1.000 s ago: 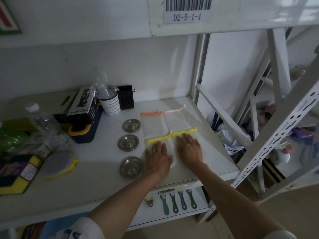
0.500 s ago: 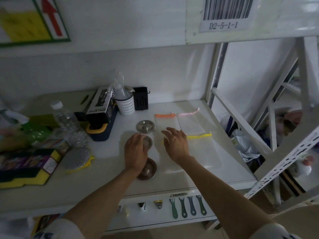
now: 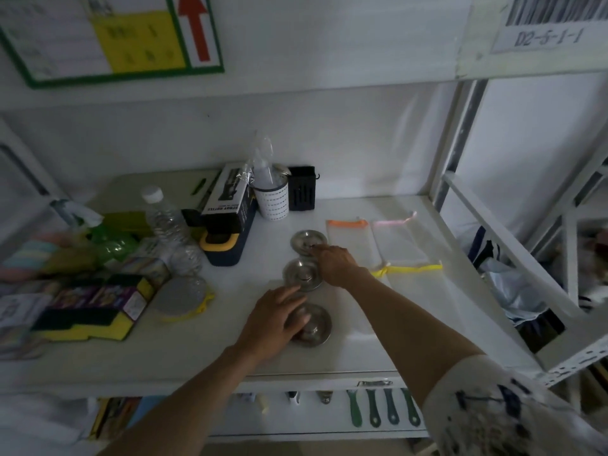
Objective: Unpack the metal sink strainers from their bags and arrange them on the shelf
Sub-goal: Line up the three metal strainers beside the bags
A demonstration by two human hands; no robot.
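Observation:
Three round metal sink strainers lie in a column on the white shelf point(image 3: 378, 350). My left hand point(image 3: 274, 322) rests over the near strainer point(image 3: 316, 327), fingers spread across its left half. My right hand point(image 3: 335, 263) reaches across with its fingertips pinching the knob of the far strainer point(image 3: 306, 240). The middle strainer point(image 3: 301, 274) lies between the two hands, untouched. To the right lie flat empty clear bags: one with an orange top point(image 3: 348, 240), one with a pink top point(image 3: 396, 240), and others with yellow tops point(image 3: 411, 268).
A black and yellow boxed item point(image 3: 227, 222), a white cup point(image 3: 273, 200) and a black holder point(image 3: 301, 189) stand behind the strainers. A water bottle point(image 3: 166, 222), sponges point(image 3: 88, 307) and a scrubber pad point(image 3: 181, 296) crowd the left. A diagonal shelf brace point(image 3: 513, 258) runs along the right.
Both hands left the flat bags and moved left to the strainers. The left hand came down onto the near strainer; the right reached the far one. The camera view shifted left.

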